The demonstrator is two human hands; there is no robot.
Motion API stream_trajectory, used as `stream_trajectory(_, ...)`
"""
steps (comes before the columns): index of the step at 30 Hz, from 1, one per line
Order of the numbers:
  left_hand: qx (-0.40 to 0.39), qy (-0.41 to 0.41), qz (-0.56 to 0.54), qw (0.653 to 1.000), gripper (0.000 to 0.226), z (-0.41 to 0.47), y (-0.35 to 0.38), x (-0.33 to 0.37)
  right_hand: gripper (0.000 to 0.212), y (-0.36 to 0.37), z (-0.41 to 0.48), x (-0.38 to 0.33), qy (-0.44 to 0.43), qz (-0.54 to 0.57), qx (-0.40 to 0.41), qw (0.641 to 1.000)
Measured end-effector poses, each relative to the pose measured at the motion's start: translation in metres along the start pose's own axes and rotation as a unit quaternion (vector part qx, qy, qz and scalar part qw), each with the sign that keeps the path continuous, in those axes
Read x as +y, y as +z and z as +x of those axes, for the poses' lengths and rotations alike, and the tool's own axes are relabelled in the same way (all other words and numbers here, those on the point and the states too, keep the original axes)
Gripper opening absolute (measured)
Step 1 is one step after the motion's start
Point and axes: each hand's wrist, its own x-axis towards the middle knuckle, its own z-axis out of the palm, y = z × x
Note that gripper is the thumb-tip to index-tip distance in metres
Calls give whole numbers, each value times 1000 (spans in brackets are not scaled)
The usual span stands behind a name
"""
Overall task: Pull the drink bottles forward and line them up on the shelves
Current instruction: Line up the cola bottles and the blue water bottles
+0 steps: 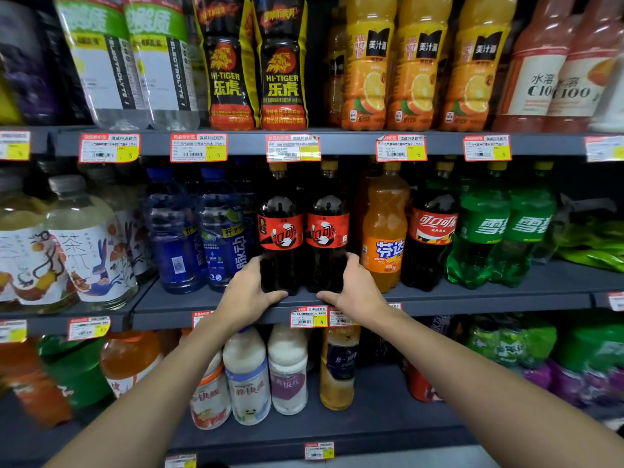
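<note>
Two dark cola bottles with red labels stand side by side on the middle shelf [489, 298]. My left hand [248, 292] grips the base of the left cola bottle [280, 228], thumb across its front. My right hand [354, 288] grips the base of the right cola bottle [327, 228] the same way. Both bottles are upright, near the shelf's front edge. An orange soda bottle [385, 228] stands just right of my right hand, and blue drink bottles [219, 231] stand just left of my left hand.
Further right on the same shelf stand a red-label cola [432, 238] and green soda bottles [483, 238]. Tea bottles [91, 241] fill the left. The top shelf holds energy drinks [283, 62] and orange juice [418, 69]; the lower shelf holds milky drink bottles [246, 376].
</note>
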Motion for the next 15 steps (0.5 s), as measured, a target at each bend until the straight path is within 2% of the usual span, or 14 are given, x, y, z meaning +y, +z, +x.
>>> stream_trajectory(8, -27, 15, 27, 999, 92, 1, -8, 1, 114, -6, 6, 5, -23, -25, -27, 999)
stream_trajectory(12, -44, 8, 20, 999, 87, 3, -6, 1, 95, -4, 8, 10, -37, -24, -32, 999)
stream_trajectory(15, -46, 2, 3, 999, 86, 3, -6, 0, 88, -9, 12, 16, -46, -15, -66, 997)
